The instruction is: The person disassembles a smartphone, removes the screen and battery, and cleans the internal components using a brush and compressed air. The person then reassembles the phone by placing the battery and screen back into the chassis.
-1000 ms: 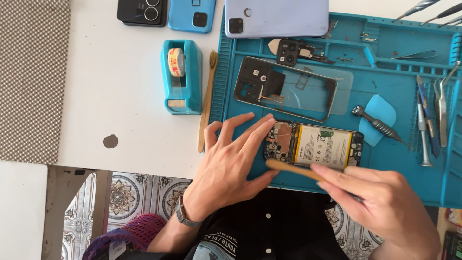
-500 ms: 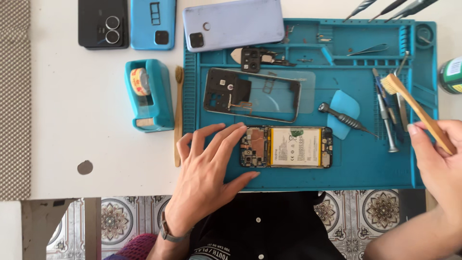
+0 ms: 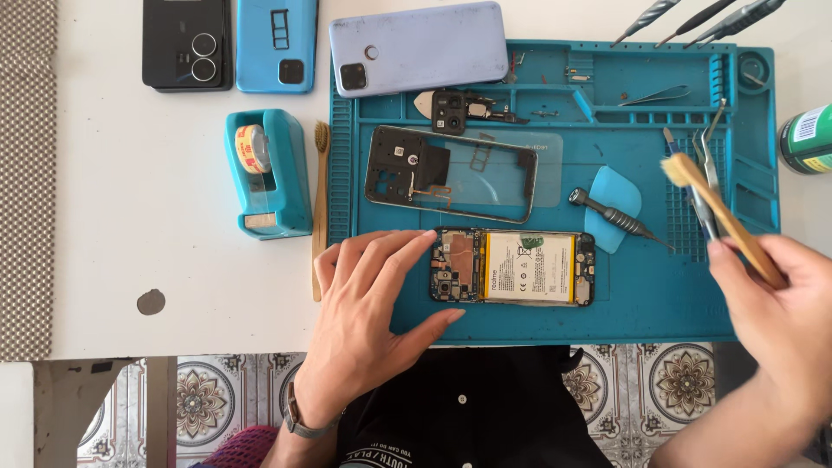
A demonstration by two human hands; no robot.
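Left hand (image 3: 368,316): my fingers lie spread and flat on the blue work mat (image 3: 659,295), gripping nothing; index and middle fingertips touch the left end of the opened phone (image 3: 513,267), thumb tip just below its lower left corner
Right hand (image 3: 776,303): my fingers are curled closed round the handle of a wooden brush (image 3: 719,212), held above the right side of the mat, bristle end tilted up and to the left, well apart from the phone
Opened phone: lies flat with back cover off, long side left to right, near the front edge of the mat; circuit board at the left end, pale battery filling the middle
Just right of the phone: small screwdriver (image 3: 617,219) resting across a blue triangular pick (image 3: 614,195)
Behind the phone: black mid frame (image 3: 451,173) lying on a clear sheet
Further back on the mat: small camera module part (image 3: 459,108); lilac phone (image 3: 418,48) overlapping the mat's top left corner
Mat, right side: tweezers (image 3: 706,165) partly behind the brush
Left of mat: second wooden brush (image 3: 320,199) lying along the mat edge; blue tape dispenser (image 3: 267,173) just beside it
Table (image 3: 130,217), far edge: black phone (image 3: 188,43) and blue phone (image 3: 277,43) side by side
Right frame edge: green can (image 3: 808,139), partly cut off
My left wrist: watch (image 3: 299,423)
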